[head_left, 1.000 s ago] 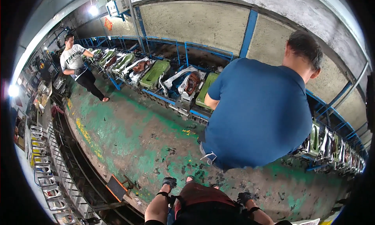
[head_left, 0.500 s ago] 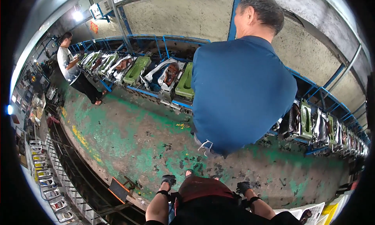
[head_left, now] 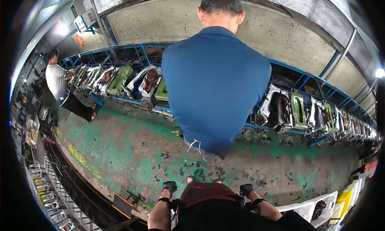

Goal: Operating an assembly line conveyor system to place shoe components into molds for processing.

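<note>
My left hand (head_left: 169,187), in a dark glove, hangs beside my dark red apron (head_left: 208,191). Its fingers are loosely apart and nothing shows in them. On the other side of the apron, my right hand (head_left: 246,189) hangs in a similar dark glove, fingers also loose, with nothing seen in it. Both forearms have black straps near the wrist. Neither hand touches any object. Right ahead of me, a co-worker in a blue shirt (head_left: 216,86) stands with their back to me, facing a conveyor line; their hands are hidden by their body.
Green moulds (head_left: 120,79) and shoe-shaped pieces (head_left: 280,110) line the conveyor. Another person in a white shirt (head_left: 55,82) stands at its far left. White plastic baskets (head_left: 298,210) stand at lower right. An orange-edged dark plate (head_left: 122,205) lies at lower left, near a rack (head_left: 48,191).
The blue-shirted co-worker has moved leftward in view and turned their head toward the conveyor. More of the moulds at right shows. My hands hang much as before.
</note>
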